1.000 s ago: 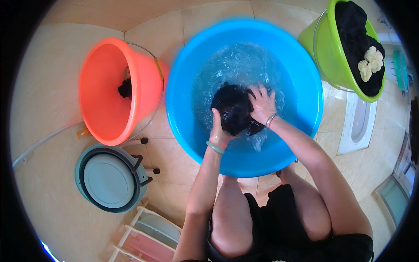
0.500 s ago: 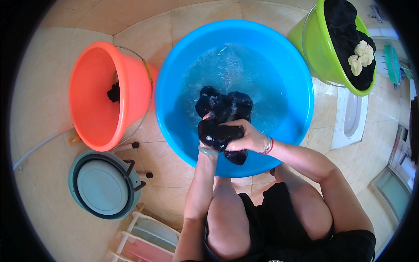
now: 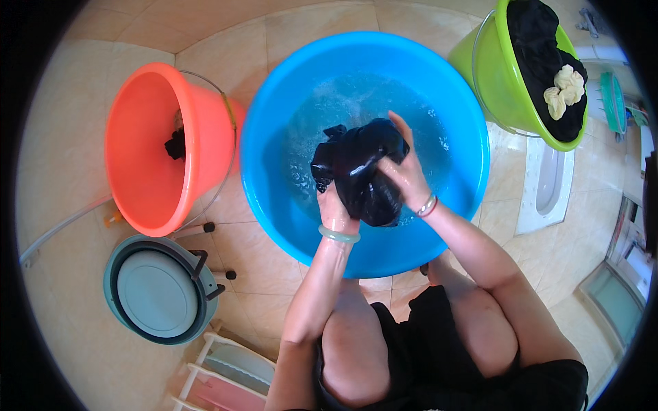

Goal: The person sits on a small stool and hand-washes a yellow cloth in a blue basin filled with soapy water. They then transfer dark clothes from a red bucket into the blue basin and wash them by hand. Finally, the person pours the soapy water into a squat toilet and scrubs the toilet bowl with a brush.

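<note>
A wet, dark garment (image 3: 367,171) is bunched up over the water in a large blue basin (image 3: 274,226). My left hand (image 3: 336,209) holds it from the near left; most of its fingers are hidden under the cloth. On the garment's right side, my right hand (image 3: 406,171) presses with its thumb against the cloth and a finger stretched along the edge. The fabric looks glossy and soaked, and its exact kind cannot be made out. The water beneath is cloudy, with ripples and some foam.
An orange bucket (image 3: 212,151) with dark cloth inside stands left of the basin. A green bucket (image 3: 480,68) at the far right holds black clothes and cream-coloured cloth. Near left are a grey-green folding basin (image 3: 157,294) and a white rack (image 3: 199,370). A squat toilet (image 3: 546,185) lies right.
Both hands have lifted the garment and bunched it into a rounder bundle. My right hand has moved right and up, its grip shifted from the cloth's near end to its right side.
</note>
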Demonstrator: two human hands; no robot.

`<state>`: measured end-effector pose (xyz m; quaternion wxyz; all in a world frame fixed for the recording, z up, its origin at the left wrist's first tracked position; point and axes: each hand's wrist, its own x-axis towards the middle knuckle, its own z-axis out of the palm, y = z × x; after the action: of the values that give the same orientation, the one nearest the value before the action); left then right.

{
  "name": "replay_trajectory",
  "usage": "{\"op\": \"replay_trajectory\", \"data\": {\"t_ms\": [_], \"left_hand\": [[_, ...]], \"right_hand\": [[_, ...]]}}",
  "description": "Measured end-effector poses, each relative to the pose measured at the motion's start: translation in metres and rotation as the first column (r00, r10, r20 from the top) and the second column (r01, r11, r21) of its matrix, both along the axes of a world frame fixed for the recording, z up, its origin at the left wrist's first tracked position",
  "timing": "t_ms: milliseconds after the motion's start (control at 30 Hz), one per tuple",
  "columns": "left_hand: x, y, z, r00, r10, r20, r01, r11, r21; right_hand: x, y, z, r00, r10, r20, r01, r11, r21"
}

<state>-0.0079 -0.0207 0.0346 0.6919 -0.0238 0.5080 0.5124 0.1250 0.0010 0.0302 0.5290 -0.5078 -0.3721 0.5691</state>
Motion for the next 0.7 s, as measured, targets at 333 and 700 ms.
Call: {"op": "replay_trajectory", "data": {"t_ms": [333,700], "left_hand": [[-0.001,0.005,0.003,0.945,-0.257,-0.203,0.299,0.930,0.212],[0.001,0.006,0.005,0.875,-0.026,-0.483,0.253,0.876,0.410]], "right_hand": [[0.007,-0.001,-0.001,0.806,0.018,-0.591,-0.216,0.939,-0.266],[-0.012,0.014,0.014,0.954,0.032,-0.300,-0.068,0.992,-0.110]]}}
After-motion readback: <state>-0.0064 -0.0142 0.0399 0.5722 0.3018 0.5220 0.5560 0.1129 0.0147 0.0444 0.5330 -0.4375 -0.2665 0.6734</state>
